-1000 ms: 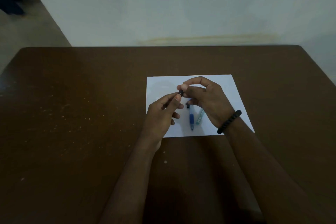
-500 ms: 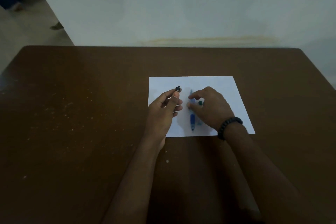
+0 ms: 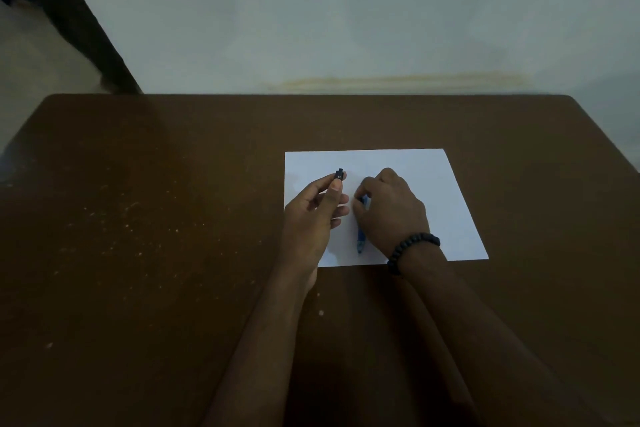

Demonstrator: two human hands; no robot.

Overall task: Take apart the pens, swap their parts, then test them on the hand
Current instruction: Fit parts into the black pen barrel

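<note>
My left hand [image 3: 317, 211] pinches a small black pen part [image 3: 339, 174] between thumb and forefinger, held up over the left half of a white sheet of paper [image 3: 446, 198]. My right hand [image 3: 391, 211] rests palm down on the paper, fingers curled over a blue pen [image 3: 361, 239] that lies lengthwise under it. Only the pen's lower end and a bit near the fingertips show. Whether the fingers grip the pen or just touch it is hidden. The green pen part is out of sight under the right hand.
The paper lies on a dark brown table [image 3: 138, 253] with pale specks on its left side. A black bead bracelet [image 3: 412, 250] circles my right wrist. A pale wall stands behind the table's far edge.
My right hand left the black part, dropped onto the paper and closed over the blue pen, covering the green part. My left hand kept holding the black part up.
</note>
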